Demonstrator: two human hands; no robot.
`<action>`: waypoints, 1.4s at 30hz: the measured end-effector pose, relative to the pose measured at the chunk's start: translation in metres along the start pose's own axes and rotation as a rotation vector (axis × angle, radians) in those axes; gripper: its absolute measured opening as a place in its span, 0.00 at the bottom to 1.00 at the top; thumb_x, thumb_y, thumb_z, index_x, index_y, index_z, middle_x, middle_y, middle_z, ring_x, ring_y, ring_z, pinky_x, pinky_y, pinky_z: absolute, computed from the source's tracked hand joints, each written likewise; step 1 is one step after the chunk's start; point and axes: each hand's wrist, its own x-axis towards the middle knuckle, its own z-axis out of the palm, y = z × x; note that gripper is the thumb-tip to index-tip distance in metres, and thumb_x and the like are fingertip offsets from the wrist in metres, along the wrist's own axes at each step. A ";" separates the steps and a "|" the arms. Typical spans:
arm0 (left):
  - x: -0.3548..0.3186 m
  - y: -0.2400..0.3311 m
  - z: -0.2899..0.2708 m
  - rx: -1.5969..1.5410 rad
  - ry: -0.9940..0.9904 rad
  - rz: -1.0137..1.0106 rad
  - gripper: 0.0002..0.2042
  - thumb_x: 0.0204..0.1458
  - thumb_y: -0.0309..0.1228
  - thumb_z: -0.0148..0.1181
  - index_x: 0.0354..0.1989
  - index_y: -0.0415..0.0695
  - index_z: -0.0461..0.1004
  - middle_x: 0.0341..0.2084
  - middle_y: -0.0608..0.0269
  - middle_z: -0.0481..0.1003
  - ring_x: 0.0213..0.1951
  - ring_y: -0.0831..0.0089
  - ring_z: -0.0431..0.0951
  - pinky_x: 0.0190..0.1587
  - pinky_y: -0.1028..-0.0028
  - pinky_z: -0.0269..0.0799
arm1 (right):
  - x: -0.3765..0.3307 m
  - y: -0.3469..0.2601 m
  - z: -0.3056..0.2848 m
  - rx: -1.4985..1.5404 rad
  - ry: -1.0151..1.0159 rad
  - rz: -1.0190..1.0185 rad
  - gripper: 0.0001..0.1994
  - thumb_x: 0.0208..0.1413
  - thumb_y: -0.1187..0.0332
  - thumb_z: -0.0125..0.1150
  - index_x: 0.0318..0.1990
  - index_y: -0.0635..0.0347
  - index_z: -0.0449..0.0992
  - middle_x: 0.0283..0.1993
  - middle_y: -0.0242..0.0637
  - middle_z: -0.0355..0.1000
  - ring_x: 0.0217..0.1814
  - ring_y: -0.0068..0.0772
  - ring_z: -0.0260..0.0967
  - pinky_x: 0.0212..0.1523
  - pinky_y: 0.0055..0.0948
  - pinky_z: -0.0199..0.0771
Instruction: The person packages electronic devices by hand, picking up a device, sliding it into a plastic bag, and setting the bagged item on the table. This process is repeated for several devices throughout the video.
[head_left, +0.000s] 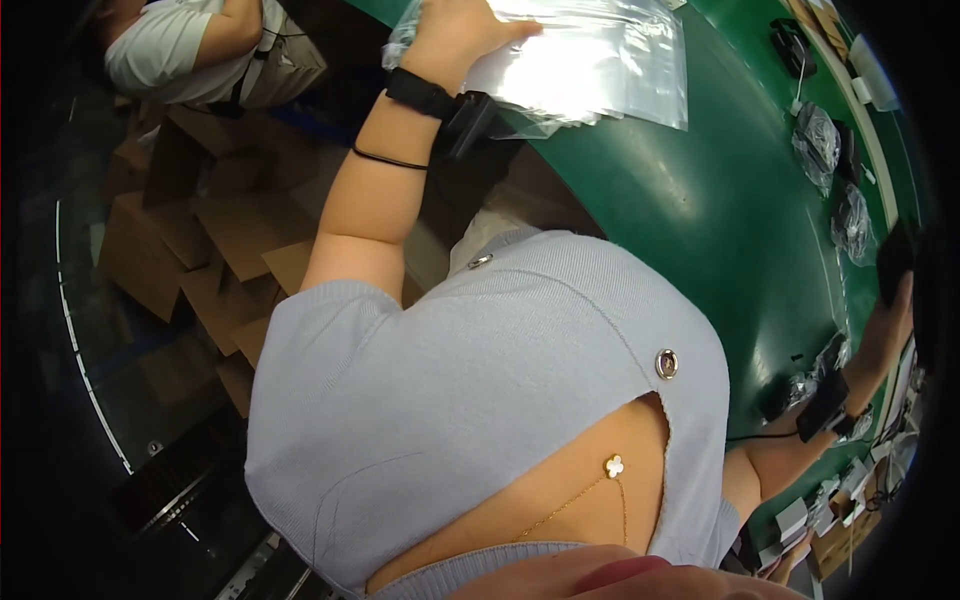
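Observation:
At the top, my left hand (455, 35) lies on a pile of clear plastic bags (590, 75). Its thumb stretches out over them; the upper edge cuts off the other fingers. A black band with a dark block is strapped to that wrist. Far to the right, my right hand (902, 300) reaches across the green table (700, 220), its fingers mostly lost in the dark rim. A black object (895, 262) is at its fingers and looks gripped; its kind does not show. Near it lie black items in clear bags (850, 222).
Brown cardboard boxes (230, 230) crowd the floor at left. A person in a white shirt (180, 50) is at upper left. A black device with a white cable (792, 47) lies at the table's far right. Small white boxes (793, 518) and another person's hand (797, 552) show at lower right.

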 end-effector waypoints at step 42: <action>0.068 0.150 0.056 -0.848 -0.360 0.304 0.11 0.49 0.33 0.61 0.35 0.37 0.75 0.25 0.60 0.75 0.27 0.72 0.72 0.32 0.74 0.68 | 0.020 -0.135 0.133 1.903 -0.182 0.748 0.31 0.60 0.49 0.41 0.60 0.67 0.57 0.54 0.55 0.64 0.55 0.48 0.65 0.61 0.46 0.61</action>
